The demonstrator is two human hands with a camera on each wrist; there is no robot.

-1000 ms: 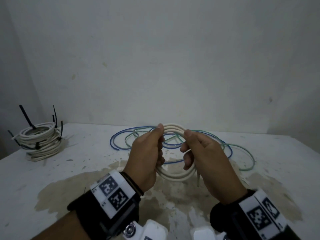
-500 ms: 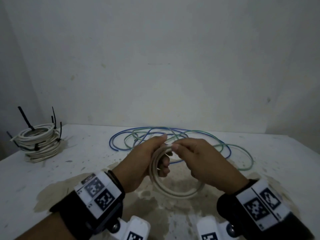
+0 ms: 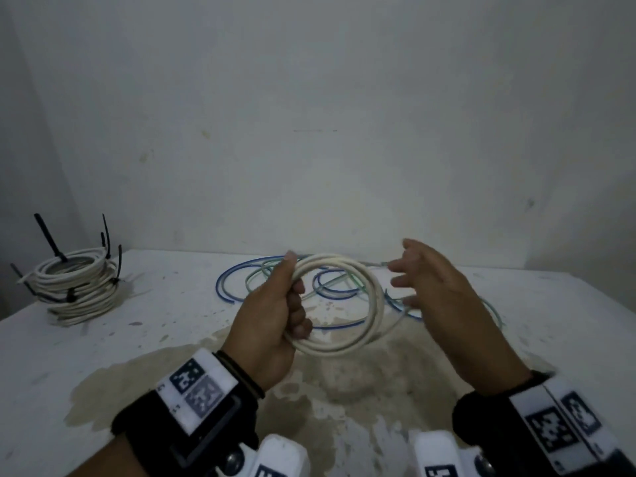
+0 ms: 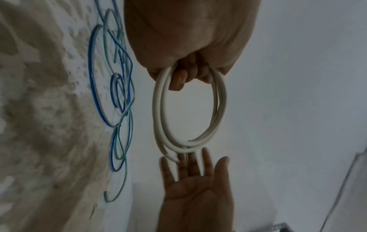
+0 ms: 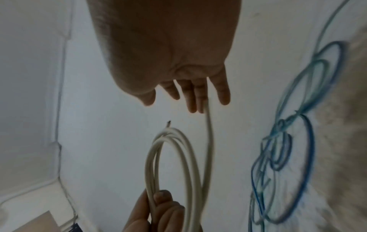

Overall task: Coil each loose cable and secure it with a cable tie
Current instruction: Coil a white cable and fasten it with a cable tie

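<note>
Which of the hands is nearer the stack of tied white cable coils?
Left. The left hand, gripping the white cable coil at mid-table, sits on the side toward the stack of tied white cable coils. The right hand hovers open beyond the held coil, farther off.

My left hand and right hand are bare, with no gloves or rings. On each wrist I wear a wide black band carrying a white block printed with square black-and-white coded markers; the right wrist's band has its own white marker block with the same kind of squares. A thin dark bracelet circles my left wrist just ahead of the band. White plastic camera housings jut out below both wrists, a round metal screw showing beside the left one
</note>
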